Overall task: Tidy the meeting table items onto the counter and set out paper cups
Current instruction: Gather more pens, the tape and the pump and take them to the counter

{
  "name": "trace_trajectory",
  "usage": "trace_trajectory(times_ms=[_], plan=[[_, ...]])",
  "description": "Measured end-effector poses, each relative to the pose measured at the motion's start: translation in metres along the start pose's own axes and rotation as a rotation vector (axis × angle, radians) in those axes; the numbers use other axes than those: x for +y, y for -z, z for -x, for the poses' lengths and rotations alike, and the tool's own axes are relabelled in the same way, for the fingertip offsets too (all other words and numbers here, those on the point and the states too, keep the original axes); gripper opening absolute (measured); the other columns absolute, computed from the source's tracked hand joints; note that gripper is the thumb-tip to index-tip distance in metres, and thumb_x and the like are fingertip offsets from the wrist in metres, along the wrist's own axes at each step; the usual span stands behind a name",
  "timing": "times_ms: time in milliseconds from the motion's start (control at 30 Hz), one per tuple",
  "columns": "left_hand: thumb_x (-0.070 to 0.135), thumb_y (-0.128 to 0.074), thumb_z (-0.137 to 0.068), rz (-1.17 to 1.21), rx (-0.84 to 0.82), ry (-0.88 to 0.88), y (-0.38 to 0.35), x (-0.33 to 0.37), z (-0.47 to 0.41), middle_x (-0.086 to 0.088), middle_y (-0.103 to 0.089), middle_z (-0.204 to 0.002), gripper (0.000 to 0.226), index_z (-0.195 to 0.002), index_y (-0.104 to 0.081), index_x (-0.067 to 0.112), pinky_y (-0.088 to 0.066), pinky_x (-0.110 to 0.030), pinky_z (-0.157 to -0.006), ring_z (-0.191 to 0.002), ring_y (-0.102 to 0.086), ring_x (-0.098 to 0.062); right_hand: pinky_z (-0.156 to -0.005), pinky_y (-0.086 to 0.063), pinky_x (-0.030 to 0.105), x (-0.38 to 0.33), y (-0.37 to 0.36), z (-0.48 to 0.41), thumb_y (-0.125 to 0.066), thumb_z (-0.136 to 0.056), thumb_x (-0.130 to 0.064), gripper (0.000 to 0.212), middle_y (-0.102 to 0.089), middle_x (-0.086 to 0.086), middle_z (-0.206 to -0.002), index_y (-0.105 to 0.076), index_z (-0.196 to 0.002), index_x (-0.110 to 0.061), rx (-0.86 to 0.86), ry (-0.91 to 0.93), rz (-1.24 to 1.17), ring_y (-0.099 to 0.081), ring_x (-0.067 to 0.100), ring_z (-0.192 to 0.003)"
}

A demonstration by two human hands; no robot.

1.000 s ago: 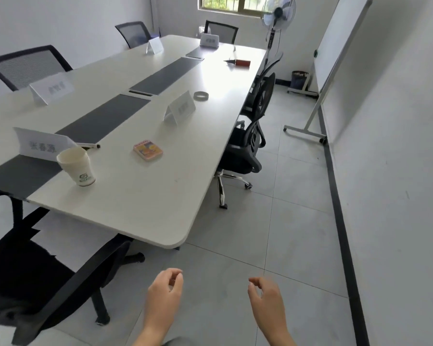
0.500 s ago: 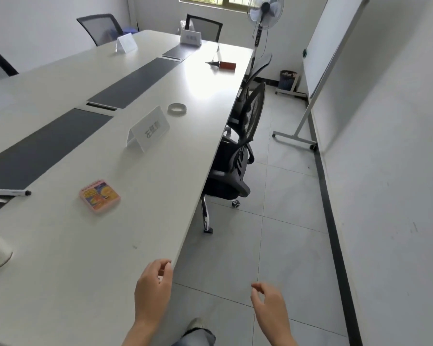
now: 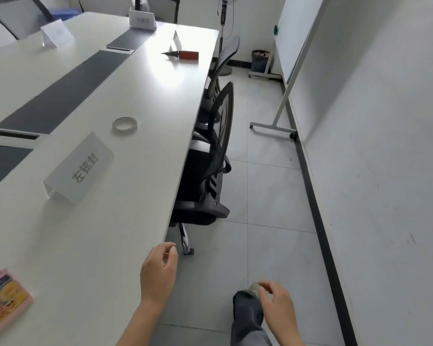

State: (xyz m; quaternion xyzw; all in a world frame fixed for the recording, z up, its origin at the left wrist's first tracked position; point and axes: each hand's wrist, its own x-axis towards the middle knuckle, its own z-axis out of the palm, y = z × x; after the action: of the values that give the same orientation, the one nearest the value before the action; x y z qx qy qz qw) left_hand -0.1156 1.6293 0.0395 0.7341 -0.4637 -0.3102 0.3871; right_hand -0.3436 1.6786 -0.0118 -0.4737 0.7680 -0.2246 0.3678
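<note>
A long white bench (image 3: 140, 196) with dark grey inlay strips along its middle carries the things to be tidied. A pink rectangular card pack with an orange picture (image 3: 4, 302) lies flat at the bench's near left. A white folded name card with dark characters (image 3: 79, 168) stands further along. Beyond it a clear ring of tape (image 3: 124, 125) lies flat, and a red oblong item (image 3: 189, 54) with a black pointed piece at one end lies near the bench's far right corner. The left hand (image 3: 158, 270) hovers over the bench's near right edge, fingers loosely curled and holding nothing. The right hand (image 3: 278, 304) hangs off the bench to the right, over the grey tiled floor, also loosely curled and empty. A black mesh office chair (image 3: 219, 136) is tucked against the bench's right side.
</note>
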Motion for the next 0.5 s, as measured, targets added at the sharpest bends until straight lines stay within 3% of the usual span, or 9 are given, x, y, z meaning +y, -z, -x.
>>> trace_trajectory(times_ms=[167, 333, 500], plan=[[0.006, -0.05, -0.089, -0.015, 0.118, 0.004, -0.051, 0.038, -0.069, -0.005, -0.062, -0.084, 0.014, -0.084, -0.06, 0.015, -0.044, -0.036, -0.074, -0.081, -0.059, -0.029, -0.081, -0.034, 0.021, -0.02, 0.035, -0.112, -0.052, -0.088, -0.01, 0.014, -0.056, -0.001, -0.09, -0.055, -0.088, -0.023, -0.027, 0.121, 0.023, -0.052, 0.02, -0.102], [0.007, -0.046, -0.09, 0.023, 0.361, 0.101, -0.087, 0.101, -0.14, -0.019, -0.065, -0.102, 0.02, -0.098, -0.062, -0.002, -0.04, -0.037, -0.084, -0.093, -0.055, -0.029, -0.083, -0.039, 0.025, -0.053, 0.105, -0.237, -0.05, -0.089, -0.01, 0.018, -0.056, -0.005, -0.09, -0.064, -0.101, -0.008, 0.051, 0.232, 0.003, -0.053, 0.02, -0.103], [0.008, -0.046, -0.09, -0.009, 0.442, 0.089, -0.12, 0.161, -0.191, -0.019, -0.064, -0.105, 0.021, -0.1, -0.062, -0.002, -0.039, -0.035, -0.085, -0.091, -0.052, -0.024, -0.082, -0.039, 0.028, -0.074, 0.139, -0.321, -0.048, -0.089, -0.01, 0.019, -0.057, -0.001, -0.093, -0.063, -0.101, -0.007, 0.046, 0.188, -0.071, -0.053, 0.022, -0.104]])
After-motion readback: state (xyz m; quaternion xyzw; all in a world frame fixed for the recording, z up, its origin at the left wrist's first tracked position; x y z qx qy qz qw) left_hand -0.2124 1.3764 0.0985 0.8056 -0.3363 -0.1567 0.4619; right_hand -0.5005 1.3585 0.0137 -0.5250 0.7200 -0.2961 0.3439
